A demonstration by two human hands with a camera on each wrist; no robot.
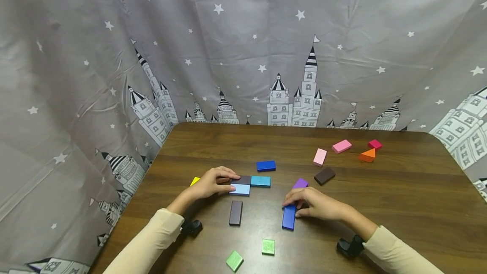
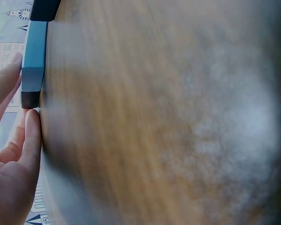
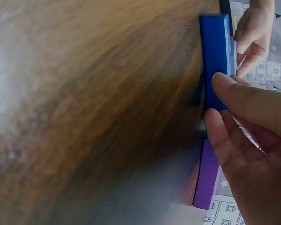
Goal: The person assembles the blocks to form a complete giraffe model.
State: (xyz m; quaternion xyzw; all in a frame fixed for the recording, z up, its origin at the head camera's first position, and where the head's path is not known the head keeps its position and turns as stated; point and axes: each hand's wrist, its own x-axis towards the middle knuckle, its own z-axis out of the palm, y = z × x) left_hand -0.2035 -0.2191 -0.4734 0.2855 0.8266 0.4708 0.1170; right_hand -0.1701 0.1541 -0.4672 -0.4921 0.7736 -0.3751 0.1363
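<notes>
One long, glossy royal-blue rectangular block [image 1: 288,218] is in the right hand [image 1: 319,203], thumb and fingers clamped on its far end, at or just above the dark brown wooden worktop [image 1: 399,206]. Just beyond lies a purple rectangular block [image 1: 301,183], partly hidden. The left hand [image 1: 213,183] has thumb and forefinger apart at the left end of a light-blue rectangular block [image 1: 240,190] and a dark grey-purple rectangular block [image 1: 245,179], set long side to long side; whether it pinches or merely steadies them, I cannot tell. A teal rectangular block [image 1: 261,182] adjoins the dark one's right end.

A light grip low on the long sides should let the royal-blue block turn flat, while gentle left-hand pressure would hold the group's line. Bare wood separates that group from the royal-blue block; a charcoal rectangular block [image 1: 236,213] and a green square block [image 1: 268,247] narrow the room nearer the person. The worktop's far edge is well apart from both hands; its near edge is out of view.
</notes>
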